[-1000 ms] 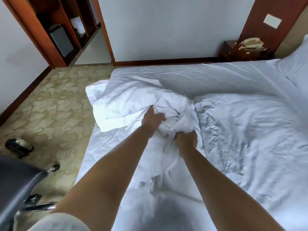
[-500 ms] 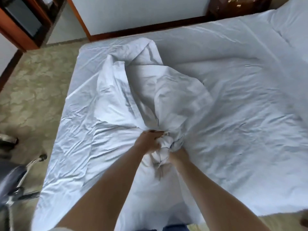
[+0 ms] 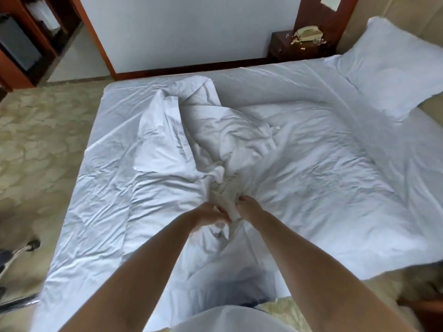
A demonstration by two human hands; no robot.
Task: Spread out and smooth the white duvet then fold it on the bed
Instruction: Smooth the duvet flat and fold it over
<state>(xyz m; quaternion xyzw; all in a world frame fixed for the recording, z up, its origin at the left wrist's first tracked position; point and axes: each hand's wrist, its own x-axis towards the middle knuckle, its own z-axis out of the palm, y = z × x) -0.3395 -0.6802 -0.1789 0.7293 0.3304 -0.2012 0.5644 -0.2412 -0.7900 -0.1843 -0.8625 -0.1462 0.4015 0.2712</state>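
The white duvet (image 3: 239, 144) lies on the bed (image 3: 299, 87), bunched up in a crumpled heap in the middle, with wrinkles fanning out from one tight twist of cloth. Both hands meet at that twist, on the near side of the heap. The left hand (image 3: 208, 215) has its fingers curled around a gathered bit of the duvet, so its grip is closed on the cloth. The right hand (image 3: 249, 207) sits just beside it, touching it, and its fingers are also curled into the same bunch, holding it tight. Both bare arms reach out over the near edge of the bed. A flat fold of the duvet sticks up on the left side of the heap. A white pillow (image 3: 393, 68) rests at the far right corner of the bed. Past the far edge of the bed stands a small dark nightstand (image 3: 285, 47) with a pale phone (image 3: 308, 33) on top. The floor to the left of the bed has a green patterned carpet (image 3: 43, 144).
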